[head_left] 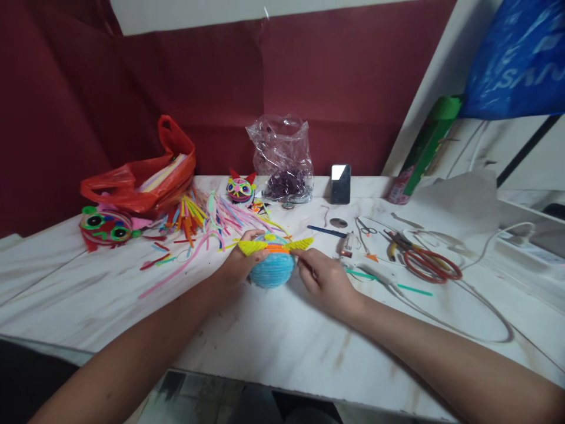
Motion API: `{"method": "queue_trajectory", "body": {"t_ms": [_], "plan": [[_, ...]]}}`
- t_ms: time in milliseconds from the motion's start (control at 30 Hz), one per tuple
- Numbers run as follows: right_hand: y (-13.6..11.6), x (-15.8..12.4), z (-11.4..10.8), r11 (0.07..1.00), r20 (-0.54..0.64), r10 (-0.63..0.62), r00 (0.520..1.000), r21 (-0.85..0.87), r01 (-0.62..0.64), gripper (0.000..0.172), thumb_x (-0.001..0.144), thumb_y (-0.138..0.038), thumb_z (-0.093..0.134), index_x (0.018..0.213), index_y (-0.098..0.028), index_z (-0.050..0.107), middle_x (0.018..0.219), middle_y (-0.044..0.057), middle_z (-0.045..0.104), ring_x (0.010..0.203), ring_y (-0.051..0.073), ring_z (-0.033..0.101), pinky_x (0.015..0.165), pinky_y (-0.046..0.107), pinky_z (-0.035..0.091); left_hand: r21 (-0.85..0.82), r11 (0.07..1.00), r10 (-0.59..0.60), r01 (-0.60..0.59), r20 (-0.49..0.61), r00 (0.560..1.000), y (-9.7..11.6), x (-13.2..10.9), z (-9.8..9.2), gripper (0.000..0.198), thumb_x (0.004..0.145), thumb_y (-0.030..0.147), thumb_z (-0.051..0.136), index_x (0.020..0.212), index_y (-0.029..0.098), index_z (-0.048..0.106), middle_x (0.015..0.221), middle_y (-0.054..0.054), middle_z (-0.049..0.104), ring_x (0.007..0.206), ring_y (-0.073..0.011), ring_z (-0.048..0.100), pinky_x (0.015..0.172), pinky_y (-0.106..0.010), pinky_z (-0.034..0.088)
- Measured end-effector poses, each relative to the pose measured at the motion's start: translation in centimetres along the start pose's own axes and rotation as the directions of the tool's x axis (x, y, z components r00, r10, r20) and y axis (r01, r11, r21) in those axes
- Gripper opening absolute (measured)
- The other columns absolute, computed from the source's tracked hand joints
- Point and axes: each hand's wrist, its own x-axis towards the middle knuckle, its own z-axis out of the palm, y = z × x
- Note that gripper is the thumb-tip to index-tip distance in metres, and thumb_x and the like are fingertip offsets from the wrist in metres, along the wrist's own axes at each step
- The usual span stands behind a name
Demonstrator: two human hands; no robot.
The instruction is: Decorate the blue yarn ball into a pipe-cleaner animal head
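Blue ball (pixel 271 272) apparently between fingers (pixel 309 260).

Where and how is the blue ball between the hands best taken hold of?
Probably cup the blue ball from left and right, below its yellow side pieces: it is broad and rounded there, while those pieces are thin, stick out sideways and look easier to bend.

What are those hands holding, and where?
A blue ball: the left hand holds its left side, the right hand its right yellow wing, near the base.
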Motion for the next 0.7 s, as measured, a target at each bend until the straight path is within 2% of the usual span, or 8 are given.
{"method": "queue_trajectory", "body": {"t_ms": [100, 200, 300, 467, 567, 700], "plan": [[0.24, -0.17, 0.12, 0.992, 0.059, -0.051, 0.997, -0.108, 0.057, 0.032, 0.088, -0.016, 0.04, 0.112, -0.012, 0.062, 0.081, 0.008, 0.064, 0.067, 0.016, 0.061, 0.058, 0.026, 0.05, 0.024, 1.0, 0.016, -0.017, 0.021, 1.0, 0.04, -0.06, 0.02, 0.057, 0.073, 0.039, 0.062, 0.123, 0.02, 0.043, 0.1, -0.005, 0.058, 0.076, -0.0155, 0.056, 0.058, -0.024, 0.046], [0.45, -0.28, 0.21, 0.984, 0.076, -0.054, 0.996, -0.163, 0.066, 0.032, 0.088, -0.017, 0.041, 0.112, -0.013, 0.062, 0.082, 0.009, 0.064, 0.066, 0.017, 0.06, 0.056, 0.026, 0.049, -0.047, 0.997, 0.062, -0.058, 0.11, 0.992, -0.28, 0.07, -0.02, 0.075, 0.063, 0.039, 0.074, 0.127, 0.021, 0.039, 0.108, -0.008, 0.057, 0.084, -0.0188, 0.057, 0.066, -0.028, 0.049], [0.63, -0.22, 0.37, 0.998, 0.061, 0.001, 0.998, -0.066, 0.003, 0.031, 0.087, -0.017, 0.041, 0.11, -0.014, 0.062, 0.084, 0.009, 0.066, 0.071, 0.018, 0.063, 0.061, 0.028, 0.052, -0.093, 0.994, 0.081, -0.064, 0.196, 0.977, -0.54, 0.23, -0.13, 0.093, 0.053, 0.034, 0.082, 0.132, 0.022, 0.034, 0.114, -0.01, 0.055, 0.091, -0.0221, 0.059, 0.073, -0.033, 0.05], [0.31, 0.03, 0.64, 0.981, 0.029, 0.108, 0.994, 0.16, -0.111, 0.028, 0.086, -0.017, 0.043, 0.105, -0.017, 0.064, 0.093, 0.009, 0.07, 0.083, 0.018, 0.065, 0.074, 0.031, 0.053, -0.084, 0.994, 0.081, -0.066, 0.191, 0.978, -0.13, 0.13, -0.1, 0.098, 0.052, 0.033, 0.083, 0.135, 0.022, 0.032, 0.113, -0.011, 0.057, 0.089, -0.0221, 0.06, 0.074, -0.034, 0.051], [-0.02, 0.22, 0.48, 0.946, -0.024, 0.215, 0.976, 0.254, -0.202, 0.024, 0.087, -0.021, 0.045, 0.101, -0.017, 0.063, 0.083, 0.006, 0.069, 0.073, 0.017, 0.064, 0.066, 0.028, 0.051, -0.093, 0.992, 0.096, -0.081, 0.177, 0.98, -0.06, 0.1, -0.14, 0.098, 0.052, 0.033, 0.083, 0.136, 0.023, 0.033, 0.114, -0.011, 0.059, 0.092, -0.0241, 0.061, 0.077, -0.036, 0.051], [0.22, 0.64, 0.09, 0.871, -0.074, 0.381, 0.922, 0.364, -0.331, 0.015, 0.086, -0.031, 0.05, 0.09, -0.018, 0.057, 0.065, -0.001, 0.059, 0.057, 0.013, 0.055, 0.054, 0.025, 0.045, -0.108, 0.989, 0.117, -0.103, 0.134, 0.984, -0.7, 0.49, -0.76, 0.096, 0.053, 0.032, 0.082, 0.137, 0.025, 0.034, 0.119, -0.009, 0.058, 0.1, -0.0256, 0.061, 0.081, -0.036, 0.051]]}}
